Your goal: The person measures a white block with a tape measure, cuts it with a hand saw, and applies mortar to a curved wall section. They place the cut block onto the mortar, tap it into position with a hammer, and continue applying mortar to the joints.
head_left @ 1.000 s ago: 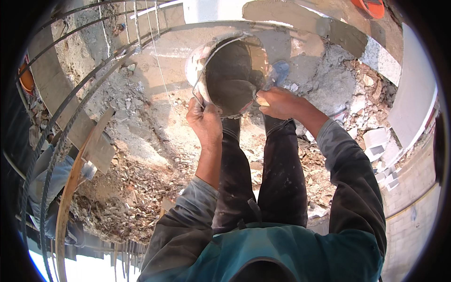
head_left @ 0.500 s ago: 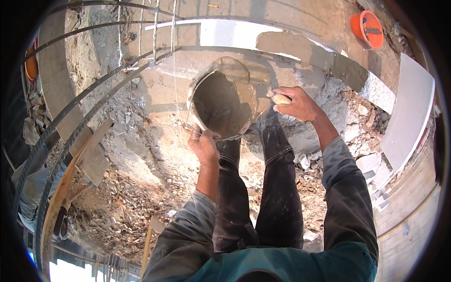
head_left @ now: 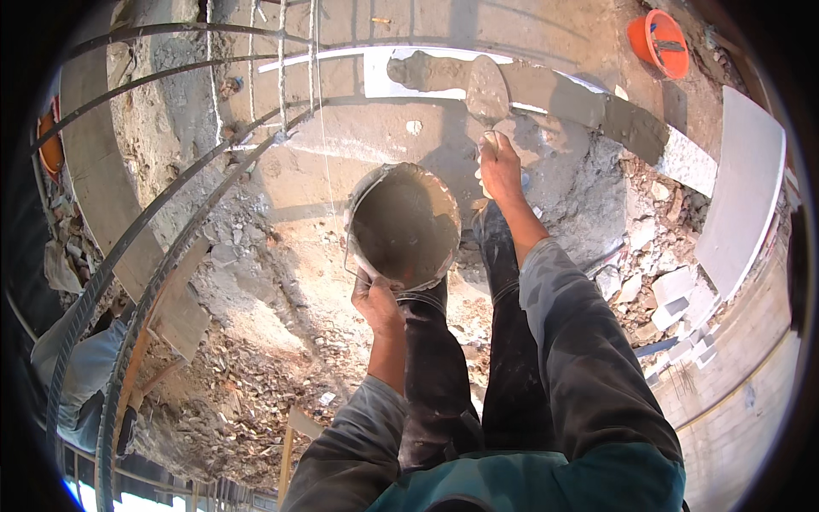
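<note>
My left hand [head_left: 377, 297] grips the lower left edge of a mortar-coated bucket [head_left: 365, 198], whose wire handle hangs at the left; grey residue coats the inside. My right hand [head_left: 503, 169] is closed round the pale handle of a trowel [head_left: 488, 88]. Its blade lies over wet grey mortar [head_left: 426, 72] on a curved white strip [head_left: 376, 70] beyond the bucket. My legs are beneath the bucket, partly hidden by it.
Bent rebar [head_left: 175, 196] and hanging cords [head_left: 281, 77] cross the left. An orange bucket [head_left: 672, 49] stands at top right, a curved grey board [head_left: 742, 188] at right. Broken rubble [head_left: 256, 375] covers the ground. A co-worker's legs [head_left: 81, 384] show at lower left behind the rebar.
My right hand has moved the trowel up from the bucket onto the strip, where a mortar patch now shows. The bucket has lowered toward me and looks emptier.
</note>
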`<state>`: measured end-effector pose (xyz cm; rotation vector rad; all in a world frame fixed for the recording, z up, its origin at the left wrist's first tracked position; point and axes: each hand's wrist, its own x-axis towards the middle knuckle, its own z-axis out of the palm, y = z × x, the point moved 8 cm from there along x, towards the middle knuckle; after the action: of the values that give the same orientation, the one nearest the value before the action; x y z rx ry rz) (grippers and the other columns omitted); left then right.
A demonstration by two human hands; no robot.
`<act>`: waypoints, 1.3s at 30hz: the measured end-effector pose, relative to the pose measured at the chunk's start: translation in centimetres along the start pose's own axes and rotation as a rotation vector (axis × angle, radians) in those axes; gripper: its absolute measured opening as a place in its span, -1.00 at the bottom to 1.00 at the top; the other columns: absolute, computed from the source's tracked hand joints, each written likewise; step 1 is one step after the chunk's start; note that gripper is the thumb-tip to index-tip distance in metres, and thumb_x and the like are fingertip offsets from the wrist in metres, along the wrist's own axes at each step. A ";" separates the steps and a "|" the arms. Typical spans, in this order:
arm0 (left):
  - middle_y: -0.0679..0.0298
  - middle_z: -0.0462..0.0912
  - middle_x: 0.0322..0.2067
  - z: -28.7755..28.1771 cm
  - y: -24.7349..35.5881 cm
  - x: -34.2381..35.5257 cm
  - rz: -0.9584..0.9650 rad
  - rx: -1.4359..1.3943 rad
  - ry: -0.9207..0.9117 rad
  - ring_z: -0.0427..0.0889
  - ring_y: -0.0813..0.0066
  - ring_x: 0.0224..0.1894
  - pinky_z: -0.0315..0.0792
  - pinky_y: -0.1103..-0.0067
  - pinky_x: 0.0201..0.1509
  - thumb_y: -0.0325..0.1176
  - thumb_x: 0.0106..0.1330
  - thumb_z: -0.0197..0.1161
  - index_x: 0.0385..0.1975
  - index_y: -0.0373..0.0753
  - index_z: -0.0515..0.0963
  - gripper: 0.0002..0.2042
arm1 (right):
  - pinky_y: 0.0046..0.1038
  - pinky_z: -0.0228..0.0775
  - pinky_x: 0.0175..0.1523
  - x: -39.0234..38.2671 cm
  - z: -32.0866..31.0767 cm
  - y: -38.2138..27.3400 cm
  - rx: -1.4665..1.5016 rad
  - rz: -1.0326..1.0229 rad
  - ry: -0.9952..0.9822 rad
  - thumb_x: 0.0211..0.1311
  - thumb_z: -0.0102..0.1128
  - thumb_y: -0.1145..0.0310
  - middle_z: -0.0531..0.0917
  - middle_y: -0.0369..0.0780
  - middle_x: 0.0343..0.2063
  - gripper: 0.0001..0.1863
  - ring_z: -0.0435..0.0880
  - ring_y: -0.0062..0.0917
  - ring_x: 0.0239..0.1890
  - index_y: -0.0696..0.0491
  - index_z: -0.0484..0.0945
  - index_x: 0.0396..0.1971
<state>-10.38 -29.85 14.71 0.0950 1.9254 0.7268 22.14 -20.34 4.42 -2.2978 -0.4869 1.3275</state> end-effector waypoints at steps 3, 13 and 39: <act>0.30 0.54 -0.56 -0.7 -0.6 0.2 -0.021 -0.016 0.018 0.42 0.65 -0.68 0.35 0.70 -0.59 -0.70 0.01 -0.11 -0.13 -0.41 0.57 -0.58 | -0.50 0.35 -0.67 -1.4 2.8 0.5 0.421 0.153 -0.085 0.39 0.04 0.08 0.50 -0.27 -0.58 -0.66 0.48 -0.57 -0.70 0.03 0.44 -0.05; 0.23 0.57 -0.51 0.5 -1.1 0.5 -0.074 -0.081 0.091 0.45 0.60 -0.68 0.36 0.71 -0.61 -0.71 -0.04 -0.13 -0.17 -0.42 0.57 -0.58 | -0.12 0.49 -0.01 -0.2 7.5 -6.7 -0.298 -0.283 -0.069 0.31 0.05 0.19 0.65 0.16 -0.30 -0.51 0.64 0.09 -0.15 0.18 0.38 0.13; -0.01 0.57 -0.22 0.8 -3.1 9.3 -0.152 0.128 0.176 0.63 0.06 -0.27 0.61 0.13 -0.17 -0.72 -0.03 0.09 -0.01 -0.32 0.46 -0.52 | -0.22 0.52 -0.18 0.9 -4.3 2.7 -0.183 -0.361 0.220 0.30 0.17 0.19 0.66 0.06 -0.37 -0.57 0.65 0.05 -0.32 0.19 0.44 0.01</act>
<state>-13.28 -28.58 5.43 -0.0376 2.1206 0.5246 26.53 -23.01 4.24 -2.3202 -0.9280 0.8781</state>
